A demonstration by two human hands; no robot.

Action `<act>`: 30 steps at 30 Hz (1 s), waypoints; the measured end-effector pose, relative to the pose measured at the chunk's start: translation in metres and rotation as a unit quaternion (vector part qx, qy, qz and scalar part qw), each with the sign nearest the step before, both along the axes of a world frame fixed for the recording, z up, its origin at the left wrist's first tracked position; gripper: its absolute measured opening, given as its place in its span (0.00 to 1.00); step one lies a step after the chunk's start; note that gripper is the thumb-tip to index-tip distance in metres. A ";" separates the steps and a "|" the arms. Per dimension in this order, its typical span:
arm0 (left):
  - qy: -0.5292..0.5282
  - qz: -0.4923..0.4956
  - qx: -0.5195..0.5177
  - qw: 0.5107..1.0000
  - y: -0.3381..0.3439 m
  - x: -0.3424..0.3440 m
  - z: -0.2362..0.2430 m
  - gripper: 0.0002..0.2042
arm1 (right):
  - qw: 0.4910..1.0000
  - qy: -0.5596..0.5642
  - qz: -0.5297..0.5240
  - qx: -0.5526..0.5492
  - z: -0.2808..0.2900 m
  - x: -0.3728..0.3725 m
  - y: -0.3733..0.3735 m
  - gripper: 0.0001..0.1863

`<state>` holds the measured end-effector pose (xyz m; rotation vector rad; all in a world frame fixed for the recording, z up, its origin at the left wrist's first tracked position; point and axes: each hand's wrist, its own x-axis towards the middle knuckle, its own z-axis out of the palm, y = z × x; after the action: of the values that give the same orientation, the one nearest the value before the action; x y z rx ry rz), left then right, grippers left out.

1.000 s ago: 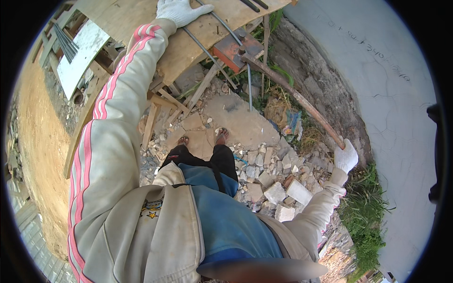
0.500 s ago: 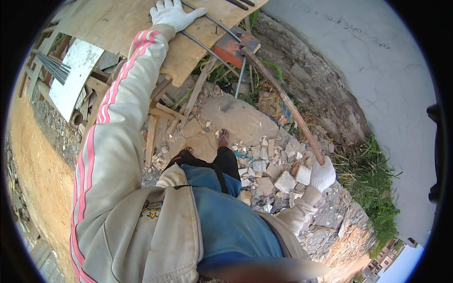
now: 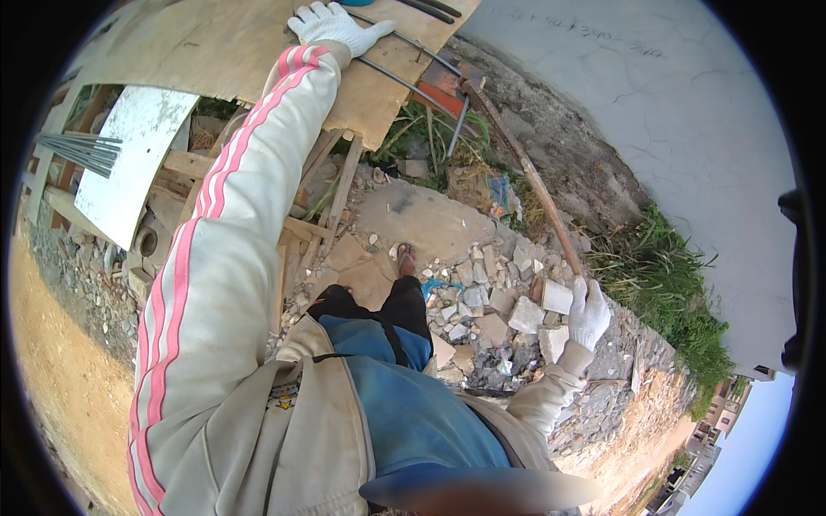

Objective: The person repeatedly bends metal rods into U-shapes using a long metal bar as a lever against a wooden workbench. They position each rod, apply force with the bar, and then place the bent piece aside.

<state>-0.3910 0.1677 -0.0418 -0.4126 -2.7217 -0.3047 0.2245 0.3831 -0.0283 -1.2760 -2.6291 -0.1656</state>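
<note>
My left hand (image 3: 335, 27), in a white glove, lies with fingers spread on the plywood board (image 3: 361, 103), over or beside thin steel rods (image 3: 387, 71). One rod runs to an orange-red metal block (image 3: 439, 96) with posts at the board's edge; its far part (image 3: 459, 126) angles down beyond the block. My right hand (image 3: 587, 314), also gloved, grips the lower end of a long rusty pipe (image 3: 533, 176), whose upper end sits on the block. Whether the rod enters the pipe is unclear.
A white panel (image 3: 129, 163) with a bundle of rods (image 3: 82, 150) lies at left on timber framing (image 3: 185, 163). Broken rubble (image 3: 525, 314) covers ground around my feet. A grey wall (image 3: 680, 129) with weeds (image 3: 654, 258) at its base is on the right; buildings show far lower right.
My right hand has pulled the pipe end down and leftward, closer to my body. The rod's end past the block has swung to a sharper angle. My left hand stays on the board; the view has shifted.
</note>
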 end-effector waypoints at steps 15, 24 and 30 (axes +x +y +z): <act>-0.032 0.020 -0.016 0.999 0.002 -0.005 -0.007 0.61 | 0.988 0.011 0.067 -0.139 0.014 0.018 -0.010 0.24; -0.009 0.017 -0.041 0.999 0.003 -0.009 -0.013 0.59 | 0.991 -0.007 0.067 -0.115 0.029 0.015 -0.002 0.23; -0.001 0.012 -0.038 0.999 0.004 -0.014 -0.020 0.60 | 0.988 0.012 0.042 -0.148 0.038 0.010 -0.026 0.21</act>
<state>-0.4050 0.1712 -0.0614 -0.3993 -2.7442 -0.1955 0.2340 0.3567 0.0093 -1.2354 -2.7568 0.2615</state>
